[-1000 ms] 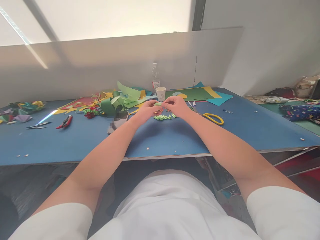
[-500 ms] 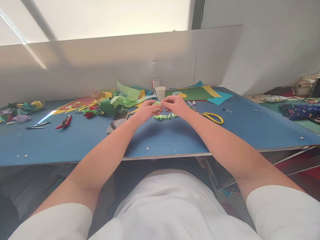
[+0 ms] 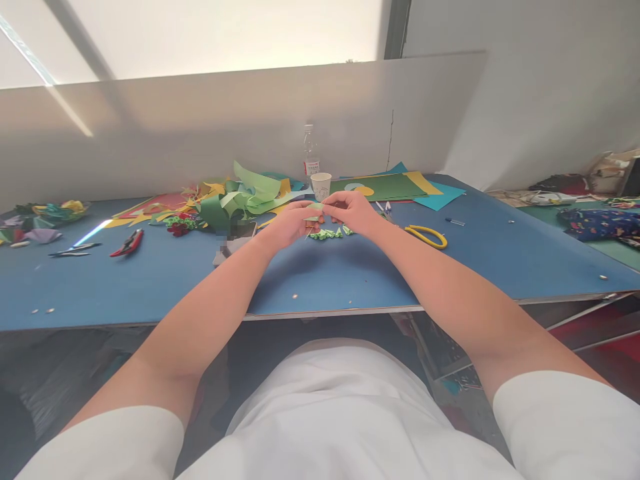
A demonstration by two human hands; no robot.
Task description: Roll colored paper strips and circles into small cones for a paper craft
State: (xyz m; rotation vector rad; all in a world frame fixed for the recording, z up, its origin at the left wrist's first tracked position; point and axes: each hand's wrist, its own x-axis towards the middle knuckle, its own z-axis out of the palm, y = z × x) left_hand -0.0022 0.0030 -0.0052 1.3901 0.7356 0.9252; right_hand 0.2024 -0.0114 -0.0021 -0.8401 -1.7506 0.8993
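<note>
My left hand (image 3: 291,225) and my right hand (image 3: 352,209) meet above the blue table, in front of a paper cup (image 3: 321,187). Between their fingertips is a small piece of light green paper (image 3: 315,212), pinched from both sides. A thin stick-like thing pokes down below my left fingers; I cannot make out what it is. Under the hands lies a row of small curled light green paper pieces (image 3: 326,234). Scissors with yellow handles (image 3: 427,237) rest right of my right hand, their blades partly hidden behind the wrist.
Behind the cup stands a plastic bottle (image 3: 311,153). Green and yellow paper scraps (image 3: 250,193) are heaped at the back left, and flat coloured sheets (image 3: 390,188) at the back right. Red-handled pliers (image 3: 128,243), tweezers (image 3: 75,251) and a blurred-out grey object (image 3: 237,245) lie left.
Both hands stay in nearly the same place. The light green paper has turned slightly between the fingers, and more of its face shows now.
</note>
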